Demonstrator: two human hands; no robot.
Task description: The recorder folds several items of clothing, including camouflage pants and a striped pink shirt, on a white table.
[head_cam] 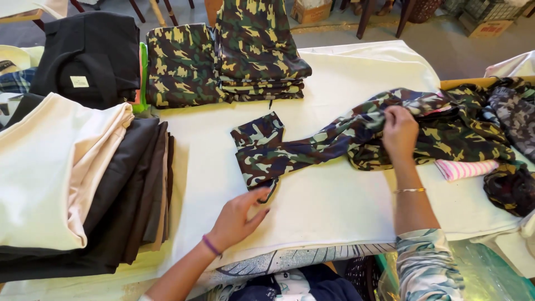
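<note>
A camouflage garment [312, 146] lies stretched across the white cloth-covered table [329, 206]. My left hand [237, 217] rests on the table with fingers spread, its fingertips touching the garment's near left end by a dark drawstring. My right hand [399, 132] is closed on a bunched part of the same garment further right, where it runs into a heap of camouflage clothing [473, 125].
Two stacks of folded camouflage garments [223, 56] sit at the far side. A pile of folded cream, black and brown fabric [78, 178] fills the left. A pink striped cloth [465, 168] and dark lace fabric [510, 187] lie at the right.
</note>
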